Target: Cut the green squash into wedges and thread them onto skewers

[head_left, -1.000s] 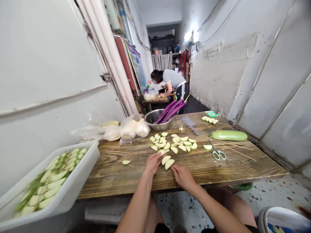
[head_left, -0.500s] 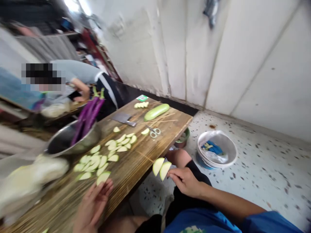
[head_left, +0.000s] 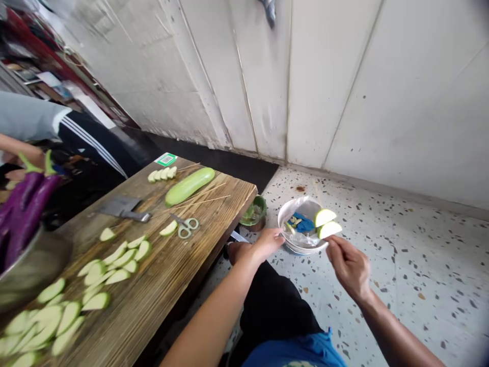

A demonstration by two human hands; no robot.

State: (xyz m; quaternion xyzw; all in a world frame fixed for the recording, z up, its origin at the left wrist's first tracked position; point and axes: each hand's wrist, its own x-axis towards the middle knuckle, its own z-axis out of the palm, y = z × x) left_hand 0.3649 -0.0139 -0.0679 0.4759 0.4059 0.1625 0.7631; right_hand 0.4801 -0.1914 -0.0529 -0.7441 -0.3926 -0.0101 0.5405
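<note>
My right hand (head_left: 348, 265) is closed in a pinch on a thin skewer that carries two pale green vegetable slices (head_left: 326, 223), held over a white bowl (head_left: 284, 214) on the floor. The bowl is lined with clear plastic and holds blue scraps. My left hand (head_left: 267, 241) reaches out to the bowl's near left rim, fingers curled at it. Many more green slices (head_left: 110, 265) lie on the wooden table (head_left: 153, 295) at my left.
On the table lie a whole green vegetable (head_left: 190, 185), scissors (head_left: 185, 227), bare skewers (head_left: 202, 199), a cleaver (head_left: 122, 208) and a metal bowl with purple eggplants (head_left: 23, 204). A small green bowl (head_left: 255, 211) sits on the floor. Another person (head_left: 46, 127) stands beyond the table.
My view swung right from the table to the floor. My right hand carried the two skewered slices over the white bowl. My left hand left the table and reached to the bowl's rim.
</note>
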